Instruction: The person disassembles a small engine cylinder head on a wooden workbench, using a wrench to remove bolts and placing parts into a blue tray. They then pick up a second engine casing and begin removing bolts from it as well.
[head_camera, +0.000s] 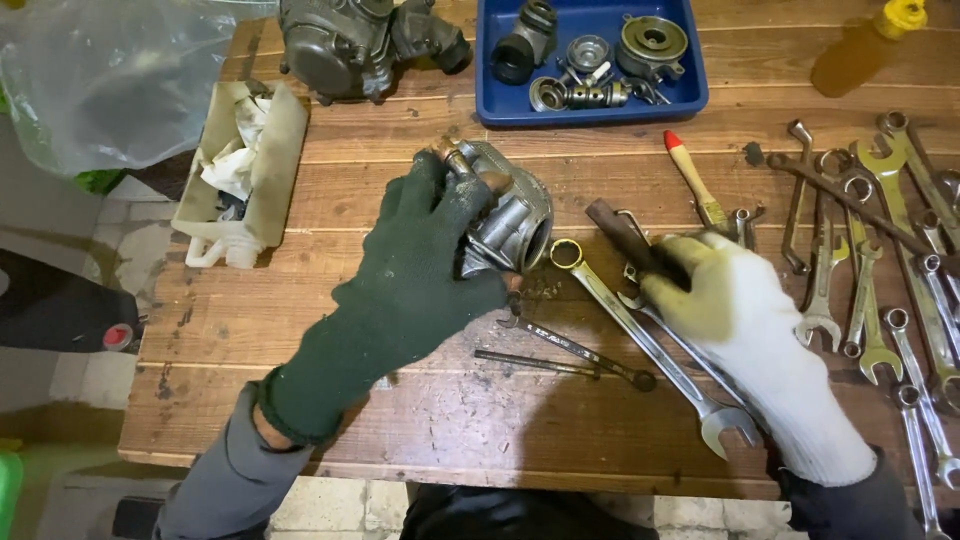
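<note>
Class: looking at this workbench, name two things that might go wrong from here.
1. The left hand alone steadies the metal housing on the wooden bench; it might roll or slip.
2. The right hand reaches among loose spanners; one near the front edge might get knocked off.

A blue tray (690, 98) at the back of the wooden counter (400, 420) holds several grey metal parts, and a dark engine casing (345, 45) sits just left of it. A white box (262, 170) of crumpled rags rests near the left edge, below a clear plastic bag (110, 80). A red-tipped brush (695, 180), a row of spanners (880, 290) and a yellow bottle (865, 50) lie to the right.
</note>
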